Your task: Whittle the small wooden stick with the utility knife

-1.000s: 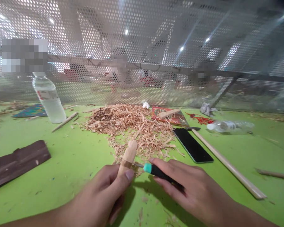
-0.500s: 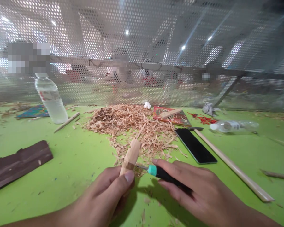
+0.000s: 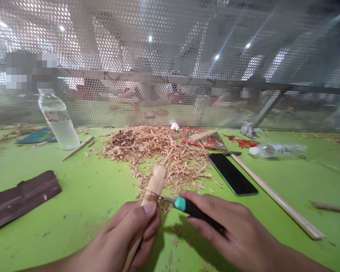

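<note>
My left hand [image 3: 130, 230] is closed around a pale, partly shaped piece of wood [image 3: 155, 181]. Its wide end points up and away from me, and a narrower part runs back beneath my palm. My right hand [image 3: 229, 223] grips a wood-carving knife by its black handle [image 3: 198, 214], which has a teal collar [image 3: 180, 203]. The knife's thin metal blade [image 3: 167, 198] touches the wood just above my left thumb. Where blade and wood meet, the exact edge is hard to make out. Behind the wood spreads a heap of curled shavings [image 3: 141, 143].
A phone [image 3: 232, 173] and a long-handled tool [image 3: 277, 196] lie to the right, near a bottle on its side [image 3: 277, 150]. At left stand a water bottle [image 3: 59, 122], a pointed stick [image 3: 78, 148] and a brown strip [image 3: 22, 200]. Perforated screening [image 3: 164, 102] rises behind the green table.
The knife has shifted slightly left against the wood. My left hand has turned a little, showing more of the wood's lower part. The whole view has drifted slightly.
</note>
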The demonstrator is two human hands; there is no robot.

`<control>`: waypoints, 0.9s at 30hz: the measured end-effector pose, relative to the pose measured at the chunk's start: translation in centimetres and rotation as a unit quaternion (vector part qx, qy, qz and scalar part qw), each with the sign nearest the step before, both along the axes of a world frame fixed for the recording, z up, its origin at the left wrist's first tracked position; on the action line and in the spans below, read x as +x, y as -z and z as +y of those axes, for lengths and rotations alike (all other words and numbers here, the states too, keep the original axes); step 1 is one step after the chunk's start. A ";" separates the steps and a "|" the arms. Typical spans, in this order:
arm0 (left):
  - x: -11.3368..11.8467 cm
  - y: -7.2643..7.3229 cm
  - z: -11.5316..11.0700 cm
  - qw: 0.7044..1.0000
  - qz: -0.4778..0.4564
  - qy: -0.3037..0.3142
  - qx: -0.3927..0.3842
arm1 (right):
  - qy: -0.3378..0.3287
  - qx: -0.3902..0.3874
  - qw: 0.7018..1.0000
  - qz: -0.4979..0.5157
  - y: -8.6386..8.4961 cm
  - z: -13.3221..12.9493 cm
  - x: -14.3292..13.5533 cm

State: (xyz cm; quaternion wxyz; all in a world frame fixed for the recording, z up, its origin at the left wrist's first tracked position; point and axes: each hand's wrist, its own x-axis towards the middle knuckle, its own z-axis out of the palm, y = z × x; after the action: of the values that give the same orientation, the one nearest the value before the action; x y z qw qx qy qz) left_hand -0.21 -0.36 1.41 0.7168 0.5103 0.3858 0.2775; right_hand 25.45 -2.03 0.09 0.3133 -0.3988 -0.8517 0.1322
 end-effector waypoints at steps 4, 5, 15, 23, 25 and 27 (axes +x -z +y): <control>0.3 0.1 0.0 0.997 -0.061 0.002 -0.055 | -0.016 -0.025 0.999 0.019 -0.3 -0.2 -0.6; 0.4 0.0 -0.1 0.995 -0.075 0.004 -0.073 | -0.018 -0.032 0.999 0.021 -0.3 -0.3 -0.7; 0.8 -0.9 -0.4 0.979 -0.131 0.039 -0.149 | -0.028 -0.105 0.993 0.053 -0.5 -0.7 -1.3; 1.5 -1.9 -0.6 0.961 -0.195 0.049 -0.188 | -0.018 -0.143 0.988 0.058 -0.3 -0.9 -1.4; 1.0 -1.6 -0.7 0.970 -0.173 0.040 -0.168 | -0.016 -0.153 0.987 0.053 -0.3 -1.0 -1.4; 0.1 -1.0 -0.7 0.980 -0.139 0.034 -0.141 | -0.012 -0.155 0.987 0.049 -0.4 -1.0 -1.3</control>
State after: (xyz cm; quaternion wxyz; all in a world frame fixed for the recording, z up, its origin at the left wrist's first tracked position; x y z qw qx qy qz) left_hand -0.12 -1.07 2.44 0.8374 0.3730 0.2999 0.2642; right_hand 24.10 -3.05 0.45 0.2880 -0.4250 -0.8092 0.2856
